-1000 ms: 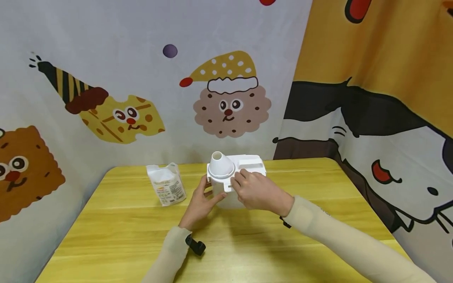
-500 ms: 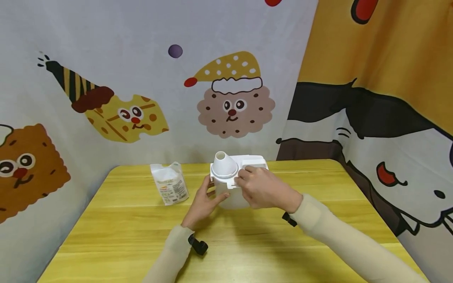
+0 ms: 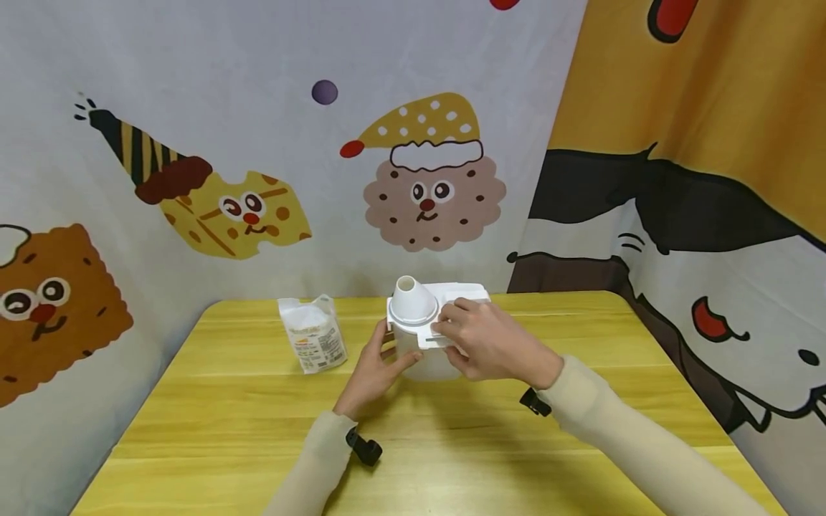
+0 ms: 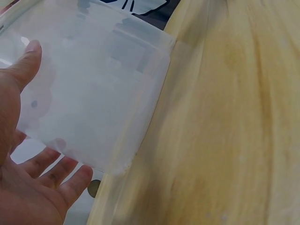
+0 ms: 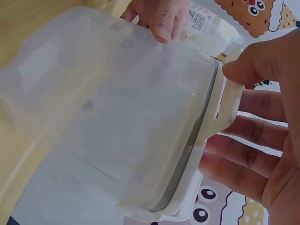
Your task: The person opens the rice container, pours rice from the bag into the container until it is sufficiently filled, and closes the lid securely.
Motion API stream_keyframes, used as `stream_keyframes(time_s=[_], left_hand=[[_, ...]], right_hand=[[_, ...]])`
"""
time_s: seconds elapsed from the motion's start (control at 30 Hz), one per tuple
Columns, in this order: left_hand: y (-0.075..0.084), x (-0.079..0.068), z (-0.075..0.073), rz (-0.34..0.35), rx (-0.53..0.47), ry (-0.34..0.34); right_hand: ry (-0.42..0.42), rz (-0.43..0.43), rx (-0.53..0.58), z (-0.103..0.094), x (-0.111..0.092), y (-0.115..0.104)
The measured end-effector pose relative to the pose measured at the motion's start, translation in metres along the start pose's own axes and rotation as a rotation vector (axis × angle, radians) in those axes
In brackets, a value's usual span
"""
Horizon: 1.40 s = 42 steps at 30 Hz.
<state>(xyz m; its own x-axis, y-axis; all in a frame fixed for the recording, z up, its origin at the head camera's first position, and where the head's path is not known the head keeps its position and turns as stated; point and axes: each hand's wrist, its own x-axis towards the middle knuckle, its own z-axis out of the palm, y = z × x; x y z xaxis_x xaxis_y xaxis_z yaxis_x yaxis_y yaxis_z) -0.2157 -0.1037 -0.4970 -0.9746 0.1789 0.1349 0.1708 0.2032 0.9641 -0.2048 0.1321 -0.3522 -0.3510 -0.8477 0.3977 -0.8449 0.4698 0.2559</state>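
Note:
A translucent box-shaped container stands on the table, topped by a white lid with a cone-shaped spout on its left. My left hand holds the container's left side; in the left wrist view its thumb lies along one wall and the other fingers spread around the end. With my right hand I pinch the white latch on the lid's front edge, which sticks outward from the wall. The right thumb is at the latch's edge and the fingers lie over the lid, partly hiding it.
Left of the container stands a white printed bag. The wood-patterned table has its back edge close behind both things. A cartoon-printed cloth hangs behind and around the table.
The right-hand fingers have shifted farther over the lid, and the latch now shows sticking out more toward me. The left hand keeps its hold; the head view has turned slightly left.

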Motion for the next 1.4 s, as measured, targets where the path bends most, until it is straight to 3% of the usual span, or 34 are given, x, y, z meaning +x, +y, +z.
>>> stream_keyframes(time_s=[0.33,0.5,0.73,1.03,1.4], left_hand=[[-0.001,-0.001,0.000,0.010,-0.010,-0.003],[0.004,-0.002,0.002,0.002,0.007,0.024],[0.022,-0.010,0.001,-0.017,0.003,0.024],[0.005,-0.003,0.001,-0.004,0.032,0.023],[0.006,-0.004,0.003,0.030,0.061,0.049]], right_hand=[[0.017,0.109,0.039,0.005,-0.011,-0.002],[0.015,0.137,0.141,0.003,-0.012,0.000],[-0.041,0.165,0.287,-0.005,-0.016,0.006],[0.037,0.136,0.364,-0.012,-0.025,0.020],[0.022,0.256,0.415,-0.010,-0.034,0.038]])
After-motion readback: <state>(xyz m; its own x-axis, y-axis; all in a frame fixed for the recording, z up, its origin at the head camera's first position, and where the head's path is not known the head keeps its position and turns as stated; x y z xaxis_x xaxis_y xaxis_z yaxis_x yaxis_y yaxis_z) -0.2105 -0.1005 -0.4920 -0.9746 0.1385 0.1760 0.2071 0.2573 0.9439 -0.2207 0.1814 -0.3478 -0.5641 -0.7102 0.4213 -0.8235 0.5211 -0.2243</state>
